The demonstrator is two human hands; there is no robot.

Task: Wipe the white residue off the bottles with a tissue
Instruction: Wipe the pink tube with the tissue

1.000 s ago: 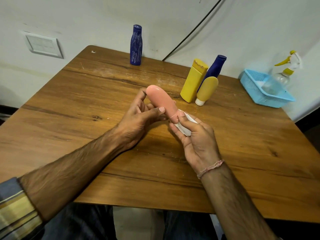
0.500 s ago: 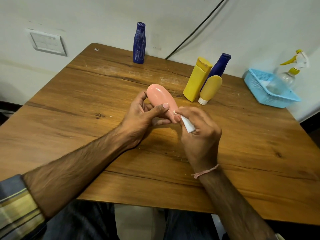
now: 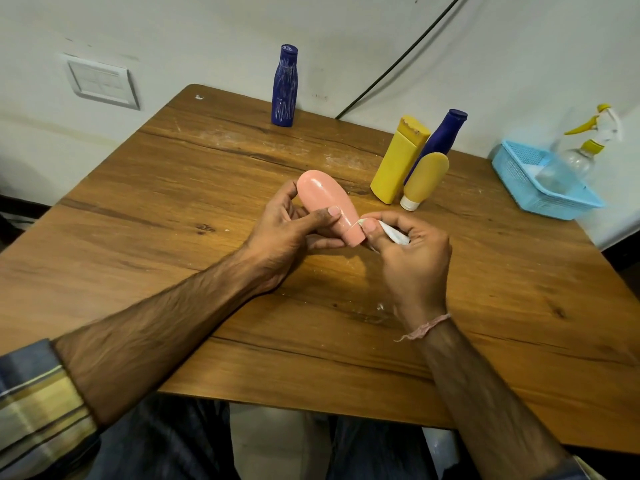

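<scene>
My left hand (image 3: 284, 233) gripped the smooth pink plastic bottle (image 3: 325, 199) just above the wooden counter (image 3: 207, 188), fingers curled round its narrow end. My right hand (image 3: 412, 258) pinched a folded white tissue (image 3: 394, 235), fingers clamped on it, touching the bottle's cap.

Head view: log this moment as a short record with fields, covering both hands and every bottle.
left hand: grips pink bottle over the table
right hand: pinches tissue against the pink bottle's neck
pink bottle: tilted, cap end toward the person
streaked bottle: blue, upright near the wall, white marks on it
right group: yellow bottle, blue bottle, yellow tube on its white cap, close together
basket: blue, at the table's right edge, holds a spray bottle
</scene>
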